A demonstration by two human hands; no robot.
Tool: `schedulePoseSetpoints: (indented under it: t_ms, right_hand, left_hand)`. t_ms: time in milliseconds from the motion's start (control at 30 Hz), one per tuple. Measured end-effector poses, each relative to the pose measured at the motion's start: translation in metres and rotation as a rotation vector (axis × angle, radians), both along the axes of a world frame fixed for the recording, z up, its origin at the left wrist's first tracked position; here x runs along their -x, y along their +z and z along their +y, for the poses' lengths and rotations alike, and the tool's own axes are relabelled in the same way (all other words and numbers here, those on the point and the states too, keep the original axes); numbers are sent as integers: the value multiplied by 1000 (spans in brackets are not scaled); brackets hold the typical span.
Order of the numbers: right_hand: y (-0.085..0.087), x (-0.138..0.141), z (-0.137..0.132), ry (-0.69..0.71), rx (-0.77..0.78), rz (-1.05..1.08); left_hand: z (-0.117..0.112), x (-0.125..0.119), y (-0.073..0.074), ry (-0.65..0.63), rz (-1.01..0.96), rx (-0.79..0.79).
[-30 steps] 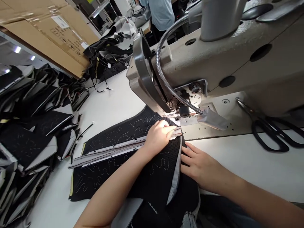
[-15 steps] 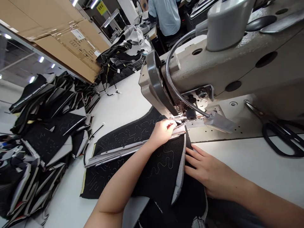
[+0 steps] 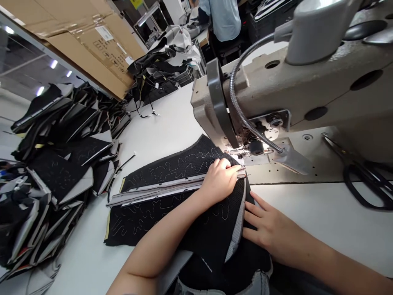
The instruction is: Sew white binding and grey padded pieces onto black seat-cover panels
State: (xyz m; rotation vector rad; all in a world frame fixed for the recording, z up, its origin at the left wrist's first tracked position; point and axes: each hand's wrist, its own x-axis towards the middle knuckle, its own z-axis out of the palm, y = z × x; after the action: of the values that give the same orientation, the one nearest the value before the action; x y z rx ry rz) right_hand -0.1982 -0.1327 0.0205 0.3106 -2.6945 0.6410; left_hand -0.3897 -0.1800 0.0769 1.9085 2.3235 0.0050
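Note:
Black mesh fabric panels [image 3: 184,225] with wavy stitched lines lie on the table, joined along a grey-edged seam [image 3: 166,189]. My left hand [image 3: 221,180] is closed on the seam's right end, thumb and fingers pinching it just in front of the sewing machine's presser foot [image 3: 242,152]. Flat on the fabric's right side rests my right hand [image 3: 270,229], its fingers spread beside a grey edge strip [image 3: 238,225]. A lamp lights the needle area. The lower fabric drops over the table's front edge toward me.
The sewing machine [image 3: 276,86] fills the upper right. Black-handled scissors [image 3: 362,172] lie right of the needle area. Stacked black and grey panels [image 3: 61,172] crowd the left side. Cardboard boxes [image 3: 101,49] stand behind, and a person in a light blue top [image 3: 224,20] is farther back.
My left hand and the seam end have come slightly toward me, away from the presser foot. My right hand stays flat on the fabric. The whole view has shifted a little.

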Motion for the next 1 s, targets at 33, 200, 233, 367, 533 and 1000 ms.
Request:
schedulePoseSetpoints:
  t_ms: [33, 200, 233, 367, 533, 1000]
  right_hand:
    - [-1, 1, -1, -9, -10, 12]
    - [-3, 14, 7, -16, -62, 10]
    - [-3, 17, 9, -13, -71, 3]
    - [0, 26, 19, 21, -56, -17]
    - [7, 23, 26, 35, 83, -41]
    - [-3, 38, 64, -520, 65, 7]
  left_hand:
    - [2, 0, 0, 7, 7, 1]
    - [11, 6, -6, 28, 38, -47]
    - [13, 7, -7, 32, 36, -65]
    - [16, 9, -13, 44, 2, -126]
    - [7, 3, -21, -7, 91, -212]
    - [0, 3, -11, -60, 138, -52]
